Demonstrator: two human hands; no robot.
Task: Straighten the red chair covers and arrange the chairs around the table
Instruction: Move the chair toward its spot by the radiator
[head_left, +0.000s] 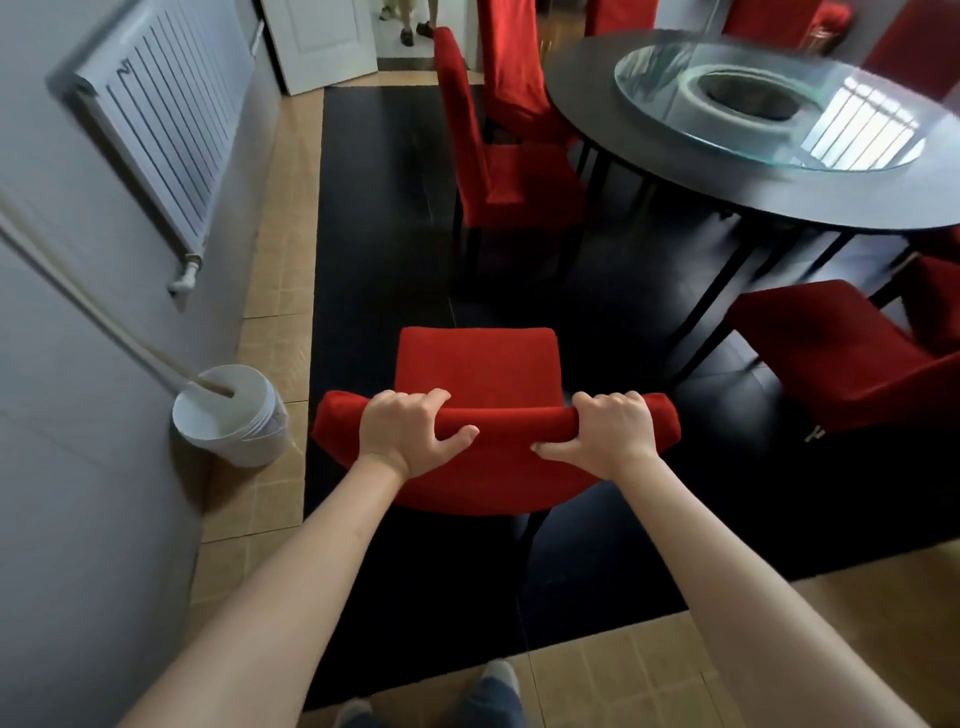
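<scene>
Head cam is looking down your arms, so starting close: your left hand (410, 434) and right hand (605, 434) are both wrapped over the top edge of the chair (478, 364) right in front of you, fingers curled down the seat side and thumbs on the side facing you. Solid grip on both, nothing loose. The two hands sit about evenly either side of the middle, so neither one is really nearer.

That chair is standing on the dark rug (384, 218), back toward you, seat pointing away. Its top rail runs left to right across your view, so the seat is facing roughly straight ahead, while the table (675, 187) is ahead and off to your right. That's the bit that matters imo: you'd need to swing the front around to the right and push it forward into the open gap along the table's near edge.

Past it, another chair (509, 171) sits tucked at the left side of the table, and one more (831, 343) is on the right, angled. There's a white bucket (234, 415) by the wall on your left, close to the chair's left corner, so watch that when you pivot.
</scene>
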